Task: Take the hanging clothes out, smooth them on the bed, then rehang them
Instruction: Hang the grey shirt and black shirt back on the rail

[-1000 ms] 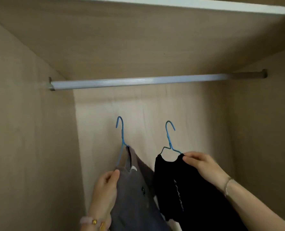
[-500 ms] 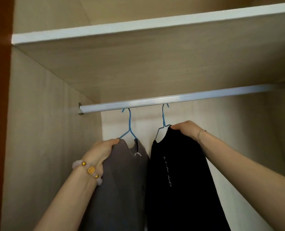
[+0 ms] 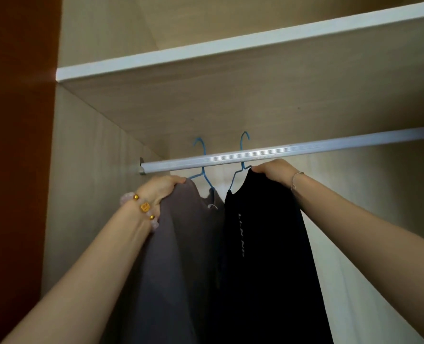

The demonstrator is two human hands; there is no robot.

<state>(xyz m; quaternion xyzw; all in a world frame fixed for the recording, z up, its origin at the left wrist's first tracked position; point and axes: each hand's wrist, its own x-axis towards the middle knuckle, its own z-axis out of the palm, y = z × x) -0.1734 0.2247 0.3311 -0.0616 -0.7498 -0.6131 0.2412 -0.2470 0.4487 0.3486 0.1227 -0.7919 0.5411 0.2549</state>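
Left hand (image 3: 161,189): gripped grey shirt (image 3: 181,256).
Right hand (image 3: 273,171): gripped black shirt (image 3: 268,244), 3 o'clock of grey shirt.
Rail (image 3: 292,150): ran at 12 o'clock.

Grey shirt (image 3: 181,244) hangs limp on a blue wire hanger (image 3: 204,150), left. Black shirt (image 3: 263,244), pale lettering down its front, is on a second blue hanger (image 3: 241,145) just right, fabrics touching. Both hooks poke up above the rail (image 3: 292,150); unclear if they rest on it.

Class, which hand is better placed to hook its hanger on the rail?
Probably right: the right hand holds the black garment close under the rail, hook above it; the left hand, gripping the grey garment, sits lower.
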